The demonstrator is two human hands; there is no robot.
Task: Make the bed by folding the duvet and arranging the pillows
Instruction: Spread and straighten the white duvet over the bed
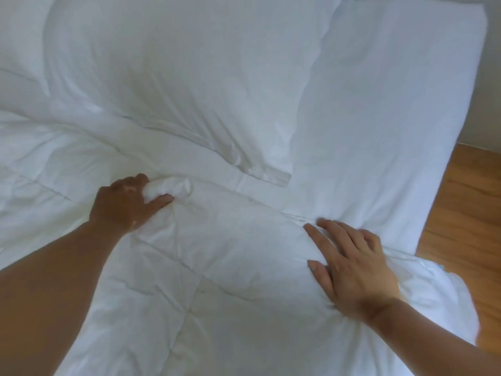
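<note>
While both forearms reach forward over the bed (pixel 385 109), the 2 hands rest on the white quilted duvet (pixel 217 267). It covers the near part of the mattress and runs out of view on the left.

Item 1, left hand (pixel 127 204): the arm comes in from the lower left, knuckles up. Its fingers (pixel 138 181) are curled round a bunched wad of duvet cloth at the duvet's far edge, just below the pillow's near hem.

Item 2, right hand (pixel 355 267): the arm comes in from the lower right, palm down. The fingers are straight and spread, pressing flat on the puffed duvet edge near the bed's right side, and they grip nothing.

Item 3, pillow (pixel 176 77): large and white, lying flat toward the head of the bed, its near hem touching the duvet.

Item 4, second pillow (pixel 19 36): only a white corner shows at the upper left, beside the first.

Item 5, surroundings: bare white sheet shows on the bed to the right of the pillow. The wood floor (pixel 471 213) lies beyond the bed's right edge, where a duvet corner overhangs. A grey wall (pixel 492 77) stands at the far right.
</note>
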